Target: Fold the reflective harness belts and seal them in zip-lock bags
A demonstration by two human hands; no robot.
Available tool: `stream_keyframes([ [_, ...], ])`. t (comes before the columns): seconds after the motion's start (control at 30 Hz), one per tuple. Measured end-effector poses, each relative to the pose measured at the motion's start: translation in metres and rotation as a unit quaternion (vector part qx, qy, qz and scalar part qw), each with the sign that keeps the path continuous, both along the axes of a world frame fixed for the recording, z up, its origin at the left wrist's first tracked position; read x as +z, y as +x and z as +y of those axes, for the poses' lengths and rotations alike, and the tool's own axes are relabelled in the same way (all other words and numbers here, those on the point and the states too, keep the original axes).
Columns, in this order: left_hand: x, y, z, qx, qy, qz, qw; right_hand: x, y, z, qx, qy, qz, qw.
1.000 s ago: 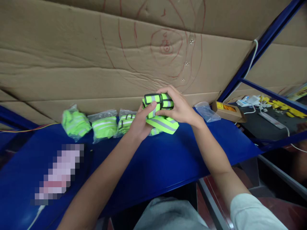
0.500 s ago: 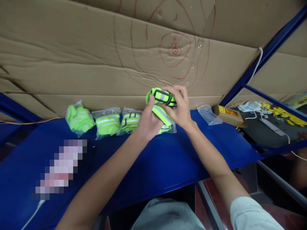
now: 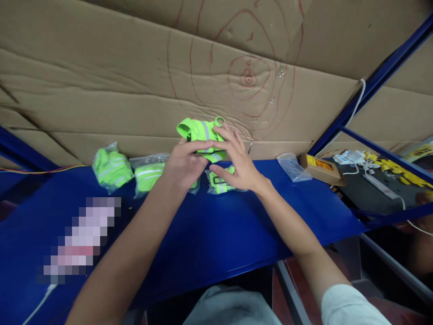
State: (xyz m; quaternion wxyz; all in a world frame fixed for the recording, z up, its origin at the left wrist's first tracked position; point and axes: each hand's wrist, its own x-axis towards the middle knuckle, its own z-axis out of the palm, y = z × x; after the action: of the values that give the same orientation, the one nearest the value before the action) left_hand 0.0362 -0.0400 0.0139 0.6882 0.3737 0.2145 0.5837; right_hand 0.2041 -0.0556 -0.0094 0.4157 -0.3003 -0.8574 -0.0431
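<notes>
A folded neon-green reflective strap (image 3: 203,130) with a grey stripe and dark edging is held up in front of the cardboard, over the back of the table. My left hand (image 3: 186,164) is closed round its lower left side, the fingers partly hidden. My right hand (image 3: 238,160) presses long fingers against its right side, the thumb lower down, with a loop of strap standing up by the fingertips. Behind and below my hands lie clear bags of similar green straps, including one bag (image 3: 221,180) under my right hand.
More bagged green straps (image 3: 113,168) line the back of the blue table (image 3: 209,234). A blurred-out object (image 3: 79,239) with a white cable lies left. On the right are a clear plastic bag (image 3: 293,166), an open cardboard box (image 3: 323,168) and a blue metal frame (image 3: 382,72).
The strap bundle has moved left and turned, now showing its wide green face and a raised loop. My left hand has shifted left with it. My right fingers have straightened.
</notes>
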Motion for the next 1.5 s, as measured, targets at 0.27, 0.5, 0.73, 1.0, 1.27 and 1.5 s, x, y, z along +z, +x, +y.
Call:
stream_keyframes([
  [0.27,-0.007,0.001,-0.005,-0.02,0.11,0.031,0.993,0.001,0.01,0.014,-0.03,-0.033,0.357,0.933],
  [0.5,-0.018,0.014,-0.005,-0.025,0.08,0.047,0.995,0.0,-0.003,0.01,-0.018,-0.138,0.291,0.946],
  [0.73,-0.01,0.009,-0.011,-0.071,0.05,0.082,0.993,-0.022,-0.006,0.018,-0.077,-0.088,0.216,0.969],
  [1.0,-0.051,0.021,-0.002,0.042,-0.026,0.116,0.992,-0.049,0.021,0.025,0.027,-0.309,0.155,0.938],
  [1.27,-0.109,-0.01,-0.033,-0.009,-0.126,0.179,0.976,-0.089,0.152,0.006,-0.521,-0.271,0.007,0.81],
  [1.5,-0.114,-0.018,-0.034,-0.013,-0.144,0.152,0.978,-0.098,0.187,0.005,-0.505,-0.343,-0.097,0.786],
])
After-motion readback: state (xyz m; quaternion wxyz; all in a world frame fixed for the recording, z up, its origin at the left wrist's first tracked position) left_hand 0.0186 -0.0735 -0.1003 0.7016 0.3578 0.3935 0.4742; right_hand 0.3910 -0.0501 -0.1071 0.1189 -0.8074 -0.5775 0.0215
